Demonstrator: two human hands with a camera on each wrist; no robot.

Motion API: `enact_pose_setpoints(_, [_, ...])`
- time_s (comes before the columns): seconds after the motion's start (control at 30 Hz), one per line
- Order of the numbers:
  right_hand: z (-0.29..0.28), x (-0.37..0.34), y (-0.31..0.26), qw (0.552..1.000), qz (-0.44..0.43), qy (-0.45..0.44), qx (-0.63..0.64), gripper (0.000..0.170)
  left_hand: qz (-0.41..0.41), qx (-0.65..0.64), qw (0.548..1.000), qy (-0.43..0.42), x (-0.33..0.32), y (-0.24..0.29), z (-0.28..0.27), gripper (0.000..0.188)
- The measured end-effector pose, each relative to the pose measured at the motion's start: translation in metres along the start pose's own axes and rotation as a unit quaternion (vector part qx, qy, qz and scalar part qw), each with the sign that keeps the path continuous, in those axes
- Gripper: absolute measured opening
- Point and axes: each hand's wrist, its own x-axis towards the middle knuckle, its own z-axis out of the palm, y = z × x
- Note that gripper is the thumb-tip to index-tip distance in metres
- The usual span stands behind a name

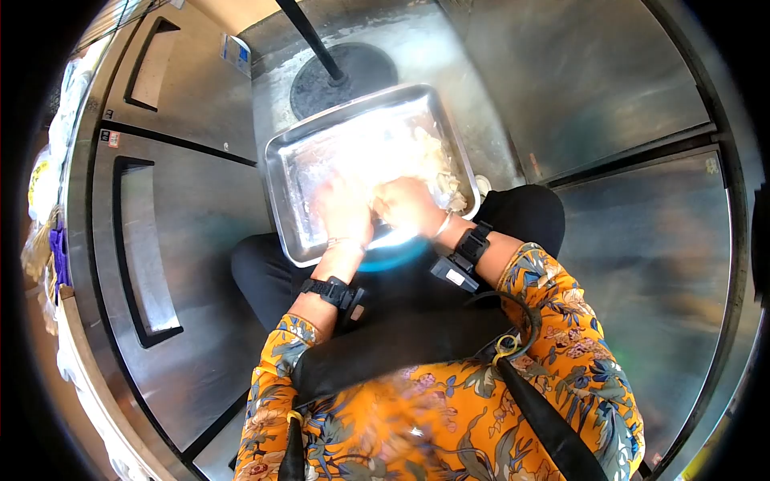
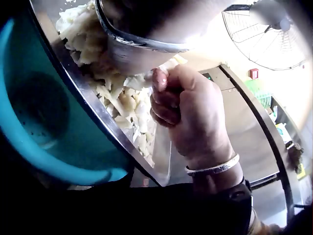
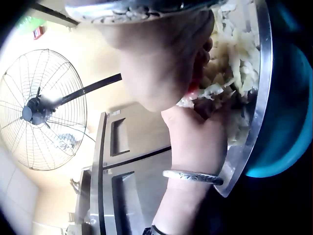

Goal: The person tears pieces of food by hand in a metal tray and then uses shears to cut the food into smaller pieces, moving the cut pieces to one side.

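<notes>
A metal tray [image 1: 278, 216] rests in front of the person, holding torn pale food pieces [image 1: 437, 167]; glare washes out its middle. Both hands are close together over it. In the left wrist view, the right hand [image 2: 193, 110] has curled fingers and pinches a whitish piece [image 2: 142, 79] above the pile. The left hand [image 3: 198, 139], in the right wrist view, bends its thumb and fingers round pale pieces [image 3: 212, 91]; its fingertips are partly hidden among them. Each wrist wears a bracelet.
A teal basin [image 2: 73, 159] sits below the tray's near edge. Beyond the tray stands a fan's round base [image 1: 343, 76] with a black pole [image 1: 309, 36]. Steel cabinets [image 1: 188, 272] flank both sides. The person's dark-clothed knees [image 1: 525, 216] are beside the tray.
</notes>
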Motion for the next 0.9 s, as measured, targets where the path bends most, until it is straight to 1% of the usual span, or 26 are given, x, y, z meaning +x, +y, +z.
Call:
enact_pose_setpoints(0.03, [-0.006,-0.002,-0.011,0.999,-0.018,-0.028,0.024,0.018,0.006,0.002,1.0,0.005,0.0,0.001,-0.003,0.075])
enact_pose_setpoints(0.1, [-0.016,-0.008,-0.034,0.992,-0.059,-0.09,0.069,0.015,-0.061,0.008,0.996,-0.057,0.019,-0.001,-0.019,0.073])
enact_pose_setpoints(0.13, [-0.008,-0.011,-0.033,0.981,-0.068,0.019,0.178,0.011,-0.097,0.01,0.991,-0.091,0.026,-0.006,-0.023,0.073])
enact_pose_setpoints(0.17, [-0.012,-0.006,-0.022,0.989,-0.034,0.009,0.144,0.01,-0.069,0.002,0.996,-0.063,0.029,-0.019,-0.021,0.074])
enact_pose_setpoints(0.23, [-0.026,0.009,-0.007,0.987,0.071,0.009,0.145,0.011,-0.072,-0.022,0.997,-0.026,0.03,-0.032,-0.017,0.081])
enact_pose_setpoints(0.33, [-0.029,0.027,0.022,0.987,0.115,0.046,0.1,0.014,-0.081,-0.126,0.989,-0.011,0.026,-0.047,-0.015,0.091])
enact_pose_setpoints(0.37, [-0.022,0.031,0.033,0.99,0.099,0.069,0.07,0.015,-0.072,-0.152,0.986,0.0,0.025,-0.052,-0.013,0.093])
enact_pose_setpoints(0.43, [-0.008,0.036,0.036,0.992,0.068,0.103,0.009,0.016,-0.063,-0.207,0.976,0.017,0.019,-0.057,-0.012,0.098])
enact_pose_setpoints(0.47, [-0.002,0.034,0.038,0.989,0.028,0.142,-0.038,0.016,-0.06,-0.228,0.972,0.012,0.017,-0.059,-0.012,0.098])
enact_pose_setpoints(0.53, [-0.013,0.036,0.006,0.965,-0.052,0.218,-0.132,0.017,-0.059,-0.216,0.975,0.01,0.017,-0.06,-0.01,0.097])
enact_pose_setpoints(0.57, [-0.01,0.036,0.002,0.984,-0.036,0.158,-0.067,0.017,-0.056,-0.211,0.976,0.01,0.017,-0.059,-0.009,0.096])
enact_pose_setpoints(0.63, [-0.005,0.038,-0.004,0.997,-0.001,0.037,0.063,0.018,-0.052,-0.203,0.978,0.004,0.017,-0.055,-0.014,0.093])
enact_pose_setpoints(0.73, [0.019,0.039,-0.003,0.995,-0.013,0.094,0.03,0.018,-0.051,-0.195,0.979,-0.008,0.018,-0.053,-0.015,0.09])
enact_pose_setpoints(0.83, [0.029,0.04,0.003,0.992,0.007,0.123,0.008,0.019,-0.052,-0.179,0.982,-0.027,0.019,-0.048,-0.018,0.089])
enact_pose_setpoints(0.9, [0.033,0.042,0.006,0.992,0.014,0.125,-0.006,0.02,-0.056,-0.166,0.984,-0.041,0.019,-0.042,-0.026,0.088])
